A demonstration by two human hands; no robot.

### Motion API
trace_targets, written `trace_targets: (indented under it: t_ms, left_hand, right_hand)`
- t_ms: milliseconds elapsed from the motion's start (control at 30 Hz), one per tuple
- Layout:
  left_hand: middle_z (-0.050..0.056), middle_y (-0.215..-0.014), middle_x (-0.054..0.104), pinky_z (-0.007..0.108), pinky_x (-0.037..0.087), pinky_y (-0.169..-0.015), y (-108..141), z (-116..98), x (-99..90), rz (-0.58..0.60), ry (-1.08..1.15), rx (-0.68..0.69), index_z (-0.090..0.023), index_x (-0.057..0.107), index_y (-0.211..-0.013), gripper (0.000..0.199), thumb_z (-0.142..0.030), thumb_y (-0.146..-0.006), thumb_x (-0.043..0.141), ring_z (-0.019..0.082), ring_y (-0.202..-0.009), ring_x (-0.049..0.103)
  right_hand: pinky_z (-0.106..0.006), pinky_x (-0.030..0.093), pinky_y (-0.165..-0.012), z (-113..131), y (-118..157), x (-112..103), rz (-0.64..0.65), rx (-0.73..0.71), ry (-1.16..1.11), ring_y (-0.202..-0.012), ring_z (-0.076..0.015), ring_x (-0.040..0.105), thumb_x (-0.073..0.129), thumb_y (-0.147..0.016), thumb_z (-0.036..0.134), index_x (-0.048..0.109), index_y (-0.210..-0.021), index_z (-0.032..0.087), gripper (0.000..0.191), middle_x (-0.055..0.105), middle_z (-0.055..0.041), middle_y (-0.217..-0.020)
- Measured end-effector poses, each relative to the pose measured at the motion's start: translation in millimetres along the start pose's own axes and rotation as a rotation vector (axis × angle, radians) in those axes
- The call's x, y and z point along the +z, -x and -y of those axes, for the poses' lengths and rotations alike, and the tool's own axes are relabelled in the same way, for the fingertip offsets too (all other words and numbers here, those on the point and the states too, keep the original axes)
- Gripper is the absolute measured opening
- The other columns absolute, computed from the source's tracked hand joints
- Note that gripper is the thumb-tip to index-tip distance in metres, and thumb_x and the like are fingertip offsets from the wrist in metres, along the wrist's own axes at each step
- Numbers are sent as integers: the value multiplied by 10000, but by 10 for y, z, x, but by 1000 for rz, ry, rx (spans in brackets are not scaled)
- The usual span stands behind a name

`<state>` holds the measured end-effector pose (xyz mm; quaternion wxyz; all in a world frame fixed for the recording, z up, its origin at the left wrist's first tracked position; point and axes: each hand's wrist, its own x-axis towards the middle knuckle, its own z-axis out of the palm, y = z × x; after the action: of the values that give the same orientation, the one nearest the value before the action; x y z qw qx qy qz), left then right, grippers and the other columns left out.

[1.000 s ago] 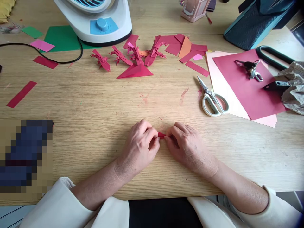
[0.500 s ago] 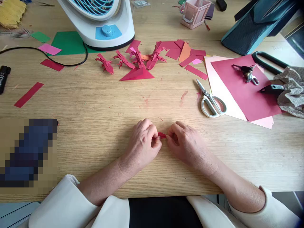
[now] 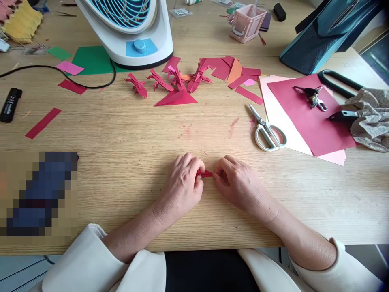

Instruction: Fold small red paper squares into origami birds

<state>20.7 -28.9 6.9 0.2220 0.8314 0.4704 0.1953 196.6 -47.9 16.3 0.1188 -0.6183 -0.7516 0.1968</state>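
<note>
Between my fingertips, just above the front middle of the wooden table (image 3: 121, 170), is a small piece of folded red paper (image 3: 207, 174). My left hand (image 3: 186, 184) pinches its wide end, most of which the fingers hide. At the pointed right end, my right hand (image 3: 240, 184) grips the tip between thumb and forefinger. Farther back stand several folded red paper figures (image 3: 162, 80), with a larger red folded triangle (image 3: 176, 97) in front of them.
White-handled scissors (image 3: 269, 132) lie right of my hands, beside stacked red and pink sheets (image 3: 299, 109) with keys on top. A white fan (image 3: 142, 46) stands at the back. Red paper strips (image 3: 43, 123) and a black marker (image 3: 11, 105) lie left. A blurred dark object is at lower left.
My left thumb has shifted slightly left and back, showing more of the red paper. My right hand keeps its pinch. The whole view has turned a little to the left.
</note>
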Motion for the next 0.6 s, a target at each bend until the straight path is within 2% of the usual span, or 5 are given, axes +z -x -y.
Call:
trace_targets:
  t_ms: [167,300,433,600]
  left_hand:
    - [39,-914,551,368,423,-800,3,-4,7,-2,3,-10,-200,497,-864,225,0,-762,489,221,-900,498]
    - [42,-966,572,380,438,-840,18,35,16,-35,27,38,-201,516,-953,297,19,-754,497,225,-934,518]
    - [41,-991,562,371,461,-871,26,86,6,-35,69,135,-206,523,-1050,353,31,-790,494,214,-974,537]
    - [53,-1093,522,316,502,-904,17,121,1,-40,178,212,-217,497,-1166,421,50,-842,464,177,-1054,549]
  right_hand:
    - [-273,329,-615,-27,12,10,-27,-23,-33,-645,-137,471,543,-826,119,495,-751,191,114,541,-8,-754]
    - [-260,358,-642,-73,30,-6,-62,-67,-147,-678,-133,506,534,-838,80,523,-810,191,115,564,-2,-776]
    - [-262,377,-652,-76,41,-7,-68,-92,-199,-702,-140,531,575,-902,192,564,-887,193,19,587,-13,-821]
    - [-285,378,-673,-46,45,68,-99,-103,-94,-721,-161,538,636,-889,282,576,-868,200,104,588,-28,-852]
